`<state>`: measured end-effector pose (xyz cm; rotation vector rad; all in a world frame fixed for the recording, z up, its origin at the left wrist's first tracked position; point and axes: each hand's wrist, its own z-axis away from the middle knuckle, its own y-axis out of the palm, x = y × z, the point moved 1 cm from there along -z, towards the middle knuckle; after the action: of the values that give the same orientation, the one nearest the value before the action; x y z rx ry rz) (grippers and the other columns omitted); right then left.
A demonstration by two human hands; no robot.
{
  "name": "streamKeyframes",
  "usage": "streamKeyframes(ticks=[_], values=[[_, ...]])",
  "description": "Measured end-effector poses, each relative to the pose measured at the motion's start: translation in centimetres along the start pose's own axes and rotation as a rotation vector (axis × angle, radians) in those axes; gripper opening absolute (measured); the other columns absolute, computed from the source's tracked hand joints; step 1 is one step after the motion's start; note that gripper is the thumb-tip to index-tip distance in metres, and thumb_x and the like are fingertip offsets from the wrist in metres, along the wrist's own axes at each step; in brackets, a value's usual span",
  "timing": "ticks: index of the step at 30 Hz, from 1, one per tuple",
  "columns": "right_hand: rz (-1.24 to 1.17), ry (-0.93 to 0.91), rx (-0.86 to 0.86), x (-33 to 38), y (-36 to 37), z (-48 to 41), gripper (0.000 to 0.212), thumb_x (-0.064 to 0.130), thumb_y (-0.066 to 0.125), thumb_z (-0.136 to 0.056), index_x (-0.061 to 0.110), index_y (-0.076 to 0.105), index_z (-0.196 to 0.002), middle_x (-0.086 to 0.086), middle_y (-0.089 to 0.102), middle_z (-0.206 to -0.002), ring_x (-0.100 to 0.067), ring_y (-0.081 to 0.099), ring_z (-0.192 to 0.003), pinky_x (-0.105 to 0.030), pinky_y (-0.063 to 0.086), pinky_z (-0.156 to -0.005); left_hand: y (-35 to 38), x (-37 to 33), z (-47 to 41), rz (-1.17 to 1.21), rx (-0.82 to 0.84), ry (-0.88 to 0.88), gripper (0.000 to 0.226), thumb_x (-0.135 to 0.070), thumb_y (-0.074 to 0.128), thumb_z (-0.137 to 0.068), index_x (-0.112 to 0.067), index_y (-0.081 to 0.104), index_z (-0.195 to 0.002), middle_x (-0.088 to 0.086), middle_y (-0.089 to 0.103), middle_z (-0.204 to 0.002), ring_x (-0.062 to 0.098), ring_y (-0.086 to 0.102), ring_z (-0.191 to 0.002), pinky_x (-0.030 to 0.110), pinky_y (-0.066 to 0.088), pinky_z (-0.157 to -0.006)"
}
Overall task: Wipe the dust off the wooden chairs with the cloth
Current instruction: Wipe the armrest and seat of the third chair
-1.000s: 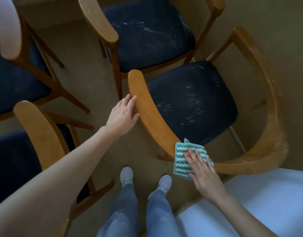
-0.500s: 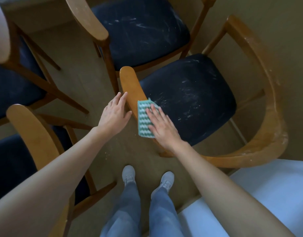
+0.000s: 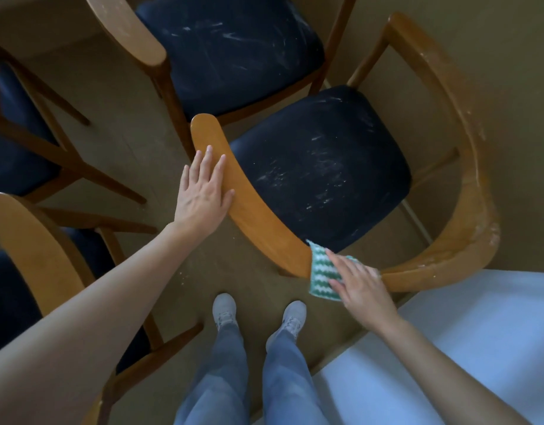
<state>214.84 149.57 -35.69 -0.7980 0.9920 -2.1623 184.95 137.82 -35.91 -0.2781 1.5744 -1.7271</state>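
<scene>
Right hand (image 3: 361,286) presses cloth (image 3: 321,276) on chair (image 3: 252,207) rail; left hand (image 3: 203,191) flat on it.

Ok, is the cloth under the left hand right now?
No, the right hand presses the cloth on the chair's wooden rail, while the left hand rests flat and bare further along it.

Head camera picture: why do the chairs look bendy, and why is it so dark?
Head view: the wide lens bends things near the edges; the light is dim and soft, so the seat looks almost black with pale dust streaks; the rail has a faint sheen; the right hand on the cloth looks slightly blurry.
</scene>
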Motion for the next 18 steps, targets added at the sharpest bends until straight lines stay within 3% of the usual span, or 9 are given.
streamKeyframes(ticks=[3,5,9,14,18], values=[[0.088,0.041,0.091,-2.3,-1.4,-0.1,0.051,0.046,0.025,-0.100,0.033,0.017,-0.149,0.013,0.042,-0.143,-0.007,0.039,-0.130,-0.030,0.027,-0.102,0.8,-0.4,-1.1,-0.012,0.000,-0.073,0.066,-0.044,0.032,-0.099,-0.014,0.005,-0.151,0.006,-0.004,-0.159,0.023,-0.009,-0.145,0.041,-0.005,-0.117],[0.081,0.036,0.194,-1.7,-2.0,-1.2,0.050,0.044,0.024,-0.101,0.036,0.013,-0.149,0.011,0.044,-0.143,-0.010,0.040,-0.129,-0.032,0.028,-0.101,1.4,-0.1,-1.7,-0.002,0.000,-0.141,0.069,-0.050,0.025,-0.098,-0.015,-0.001,-0.151,0.004,-0.007,-0.159,0.022,-0.011,-0.145,0.042,-0.007,-0.116],[-0.283,0.034,0.348,1.6,-2.5,-4.8,0.049,0.049,0.022,-0.100,0.044,0.009,-0.147,0.011,0.043,-0.144,-0.015,0.047,-0.126,-0.031,0.036,-0.095,2.3,0.1,-2.8,0.012,-0.031,-0.233,0.072,-0.055,0.018,-0.097,-0.014,-0.009,-0.149,0.004,-0.013,-0.158,0.021,-0.013,-0.145,0.044,-0.007,-0.117],[-0.693,-0.058,0.321,5.9,-2.0,-11.2,0.053,0.055,0.029,-0.096,0.045,0.014,-0.146,0.010,0.040,-0.147,-0.014,0.045,-0.129,-0.043,0.036,-0.107,2.4,-0.6,-4.2,0.044,-0.104,-0.316,0.069,-0.050,0.020,-0.098,-0.013,-0.008,-0.150,0.005,-0.012,-0.158,0.021,-0.007,-0.146,0.042,-0.004,-0.118],[-0.830,-0.106,0.309,7.7,-2.3,-13.7,0.054,0.049,0.034,-0.097,0.039,0.017,-0.148,0.009,0.038,-0.148,-0.013,0.042,-0.131,-0.038,0.034,-0.110,2.7,-0.6,-4.1,0.027,-0.139,-0.314,0.067,-0.048,0.022,-0.098,-0.014,-0.005,-0.150,0.004,-0.009,-0.159,0.020,0.000,-0.146,0.041,0.000,-0.118]])
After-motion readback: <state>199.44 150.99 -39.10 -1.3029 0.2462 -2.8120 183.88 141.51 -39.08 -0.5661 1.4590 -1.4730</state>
